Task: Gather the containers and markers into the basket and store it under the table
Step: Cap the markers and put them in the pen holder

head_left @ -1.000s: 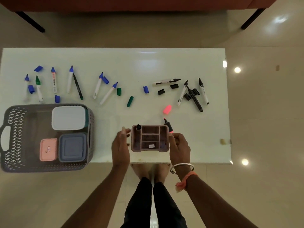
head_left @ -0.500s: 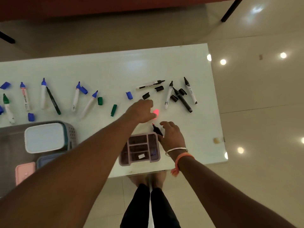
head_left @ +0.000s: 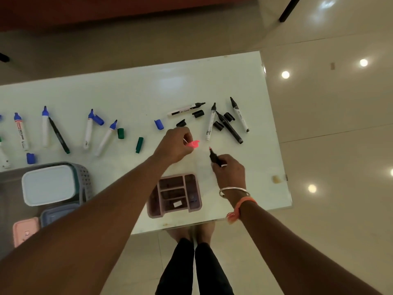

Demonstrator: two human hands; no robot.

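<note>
My left hand pinches a pink cap just above the white table. My right hand grips a black marker with a pink tip, pointing up toward the cap. A pink divided organiser sits near the table's front edge between my arms. Uncapped blue markers, black markers and loose caps lie across the table. The grey basket at the left holds a white-lidded container, a blue one and a pink one, partly hidden by my left arm.
Loose green caps and a blue cap lie mid-table. A small tan scrap rests near the table's right edge. Dark furniture legs stand beyond the table on a glossy tiled floor. My feet show below the glass front edge.
Both hands left the organiser. My left hand reached forward and picked up the pink cap. My right hand lifted the pink-tipped marker away from the organiser. The view shifted right.
</note>
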